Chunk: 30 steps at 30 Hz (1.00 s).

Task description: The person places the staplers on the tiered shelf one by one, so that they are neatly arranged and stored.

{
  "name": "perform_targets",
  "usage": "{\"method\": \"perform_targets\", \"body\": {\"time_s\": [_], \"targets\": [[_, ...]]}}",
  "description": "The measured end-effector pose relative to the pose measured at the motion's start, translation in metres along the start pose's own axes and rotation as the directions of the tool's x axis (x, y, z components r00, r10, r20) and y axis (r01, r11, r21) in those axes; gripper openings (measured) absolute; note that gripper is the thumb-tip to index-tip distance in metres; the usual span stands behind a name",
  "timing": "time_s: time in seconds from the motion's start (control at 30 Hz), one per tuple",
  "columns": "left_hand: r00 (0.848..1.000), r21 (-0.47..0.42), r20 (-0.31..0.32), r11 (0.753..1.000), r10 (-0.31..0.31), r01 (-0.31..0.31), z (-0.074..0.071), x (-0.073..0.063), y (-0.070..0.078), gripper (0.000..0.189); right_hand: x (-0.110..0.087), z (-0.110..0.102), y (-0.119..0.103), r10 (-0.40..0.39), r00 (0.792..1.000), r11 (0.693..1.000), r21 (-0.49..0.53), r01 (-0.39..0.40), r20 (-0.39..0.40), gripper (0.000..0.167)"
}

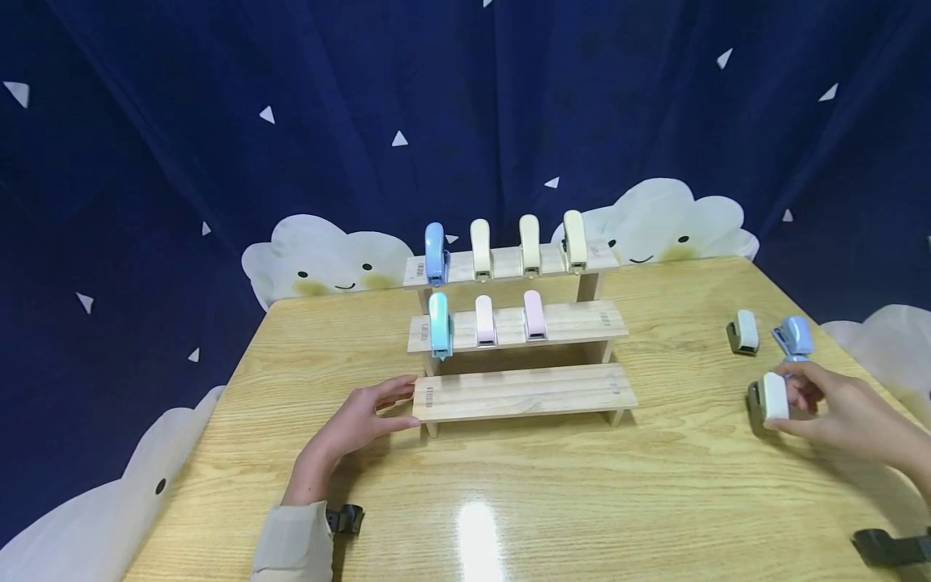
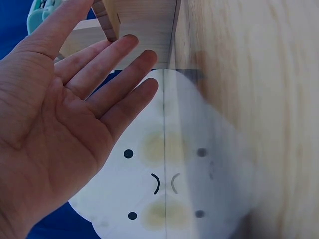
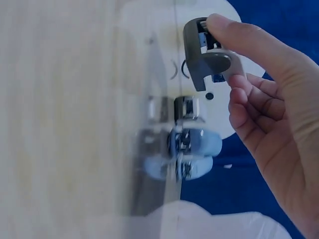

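Observation:
My right hand (image 1: 836, 404) pinches a small white-and-grey stapler (image 1: 775, 399) between thumb and fingers at the right of the table. The right wrist view shows this stapler (image 3: 207, 57) held off the tabletop, its grey base turned toward the camera. My left hand (image 1: 364, 416) is at the left end of a three-tier wooden rack (image 1: 524, 394), fingers extended and touching the bottom shelf's end. In the left wrist view the palm of that hand (image 2: 65, 114) shows, its fingers nearly straight beside the wood. Just beyond the right hand are a white-and-grey stapler (image 1: 745, 331) and blue staplers (image 1: 795, 334), one partly hidden.
On the rack's top shelf stand a blue stapler (image 1: 435, 252) and several cream ones (image 1: 529, 244). The middle shelf bears a turquoise stapler (image 1: 440, 323), a pale pink one (image 1: 485, 320) and a pink-lilac one (image 1: 534, 314). A dark blue curtain (image 1: 465, 97) hangs behind the table.

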State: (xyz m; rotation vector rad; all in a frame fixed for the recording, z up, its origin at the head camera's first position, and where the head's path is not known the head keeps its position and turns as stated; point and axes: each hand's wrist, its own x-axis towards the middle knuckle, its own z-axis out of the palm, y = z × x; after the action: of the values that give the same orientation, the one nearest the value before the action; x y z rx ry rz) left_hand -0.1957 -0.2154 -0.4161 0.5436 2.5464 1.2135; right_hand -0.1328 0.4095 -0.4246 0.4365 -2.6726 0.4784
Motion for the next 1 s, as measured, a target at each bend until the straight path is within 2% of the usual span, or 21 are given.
{"method": "perform_targets", "body": {"time_s": [0.3,0.4,0.6,1.0], "targets": [[1.0,-0.019,0.006,1.0,0.003,-0.003,0.0,0.0,0.0,0.075,0.031,-0.001,-0.026,-0.012,1.0,0.997,0.074,0.014,-0.022,0.074],[1.0,-0.017,0.005,1.0,0.007,-0.007,0.0,0.0,-0.001,0.075,0.044,-0.001,-0.037,-0.036,0.999,0.993,0.113,0.04,-0.033,0.073],[1.0,-0.022,0.0,1.0,0.007,-0.007,0.0,-0.001,-0.001,0.074,0.069,0.0,-0.06,-0.11,0.987,0.97,0.203,0.132,-0.117,0.069],[1.0,-0.01,-0.002,1.0,0.005,-0.005,0.0,-0.001,-0.001,0.075,0.126,0.007,-0.113,-0.217,0.969,0.949,0.204,0.238,-0.121,0.067]]}}
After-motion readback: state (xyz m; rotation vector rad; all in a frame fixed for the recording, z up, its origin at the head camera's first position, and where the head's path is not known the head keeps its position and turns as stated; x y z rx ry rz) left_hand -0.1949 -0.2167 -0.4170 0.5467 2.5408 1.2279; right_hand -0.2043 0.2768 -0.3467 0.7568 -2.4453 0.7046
